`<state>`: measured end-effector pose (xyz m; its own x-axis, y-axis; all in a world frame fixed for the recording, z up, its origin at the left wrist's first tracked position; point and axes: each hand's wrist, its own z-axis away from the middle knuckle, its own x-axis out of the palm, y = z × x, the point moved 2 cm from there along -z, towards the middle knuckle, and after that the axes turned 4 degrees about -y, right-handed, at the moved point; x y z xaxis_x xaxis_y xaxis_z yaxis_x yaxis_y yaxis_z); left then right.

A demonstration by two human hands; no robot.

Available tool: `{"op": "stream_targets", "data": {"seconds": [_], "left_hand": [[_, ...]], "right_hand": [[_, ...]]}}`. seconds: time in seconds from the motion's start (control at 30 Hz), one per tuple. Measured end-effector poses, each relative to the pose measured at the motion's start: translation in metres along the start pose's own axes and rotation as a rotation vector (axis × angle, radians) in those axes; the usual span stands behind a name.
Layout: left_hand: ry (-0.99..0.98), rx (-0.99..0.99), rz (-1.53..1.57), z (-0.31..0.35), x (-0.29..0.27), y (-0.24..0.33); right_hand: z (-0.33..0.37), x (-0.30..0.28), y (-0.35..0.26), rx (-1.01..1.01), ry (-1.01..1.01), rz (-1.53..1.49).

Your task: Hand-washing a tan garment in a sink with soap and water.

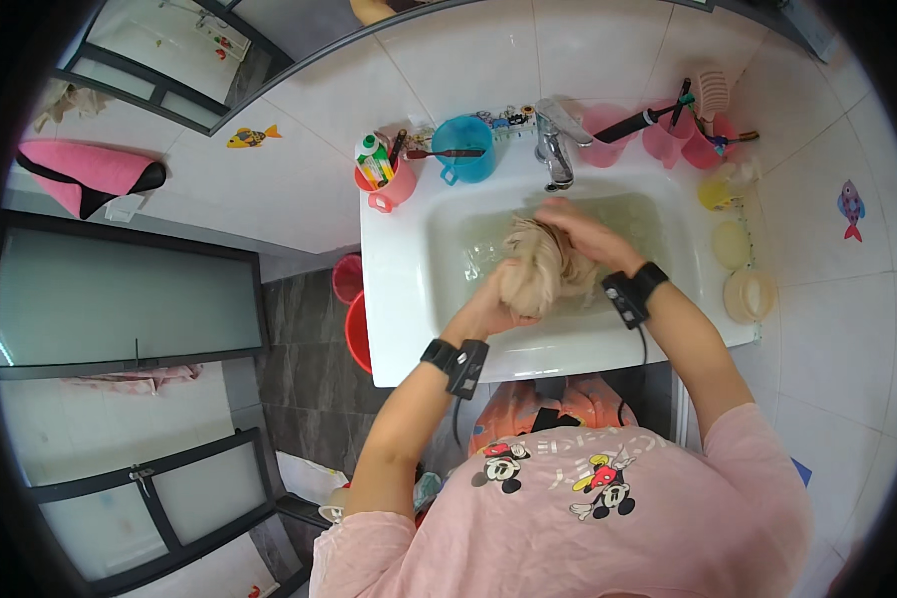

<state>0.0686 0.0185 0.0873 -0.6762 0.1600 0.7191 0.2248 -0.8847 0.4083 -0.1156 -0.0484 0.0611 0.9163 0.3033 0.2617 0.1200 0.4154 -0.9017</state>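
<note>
A wet, beige bundle of cloth point(536, 264) is bunched up between my two hands, just above the cloudy water point(628, 219) in the white sink point(394, 269). My left hand point(493, 299) grips its near left side, the fingers partly hidden under the folds. On its far right side, my right hand point(580, 231) is closed over the fabric. What kind of garment or cloth it is does not show. The chrome faucet point(556, 149) stands just beyond my right hand.
Along the sink's back ledge stand a pink cup with tubes point(384, 184), a blue cup point(463, 149) and several pink cups point(605, 140) with brushes. A yellow round container point(747, 296) sits on the right ledge. Red buckets point(359, 329) stand on the floor at left.
</note>
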Motion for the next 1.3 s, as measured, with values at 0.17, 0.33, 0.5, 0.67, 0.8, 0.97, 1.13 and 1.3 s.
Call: {"op": "stream_targets", "data": {"seconds": [0.17, 0.33, 0.5, 0.67, 0.8, 0.97, 1.13, 1.3], "left_hand": [[-0.058, 0.114, 0.634, 0.016, 0.055, -0.003], [-0.335, 0.154, 1.006, 0.006, 0.072, -0.025], [-0.244, 0.134, 0.872, 0.006, 0.056, -0.039], [0.091, 0.143, -0.024, 0.023, 0.06, -0.022], [0.164, 0.204, -1.003, -0.003, 0.065, -0.015], [0.148, 0.361, -1.084, -0.063, 0.012, -0.036], [-0.039, 0.211, -1.042, -0.066, -0.004, -0.024], [0.063, -0.251, -0.612, -0.066, -0.013, -0.014]], "right_hand": [[0.044, -0.027, 0.026, -0.24, 0.231, -0.274], [0.063, 0.025, 0.024, -0.219, 0.064, -1.184], [0.046, 0.004, 0.007, -0.23, -0.018, -0.905], [0.054, 0.003, -0.022, 0.166, 0.047, -0.449], [0.04, 0.0, -0.025, 0.11, 0.097, -0.144], [0.024, -0.01, -0.019, 0.162, 0.164, 0.221], [0.054, -0.012, -0.017, 0.355, 0.108, -0.462], [0.039, -0.05, 0.048, 0.47, 0.154, -0.268]]}}
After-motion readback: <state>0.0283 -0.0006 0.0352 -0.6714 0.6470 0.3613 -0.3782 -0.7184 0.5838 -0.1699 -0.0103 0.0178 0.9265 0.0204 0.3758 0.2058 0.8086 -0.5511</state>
